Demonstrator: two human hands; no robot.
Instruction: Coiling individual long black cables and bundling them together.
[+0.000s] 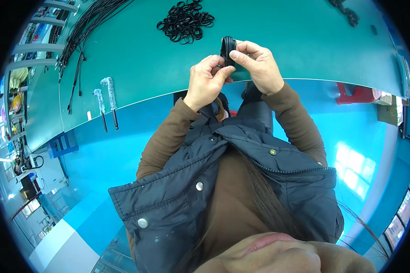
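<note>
The coiled black cable bundle (227,49) stands upright between both hands above the green table (305,41), long axis pointing away from the person. The left hand (206,81) pinches its lower end; the right hand (258,64) grips its side, fingers closed.

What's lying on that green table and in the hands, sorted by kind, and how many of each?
Coiled black cable bundle in both hands: 1
Pile of black rings: 1
Bundle of long black cables: 1
White-wrapped pieces: 2
Total: 5
</note>
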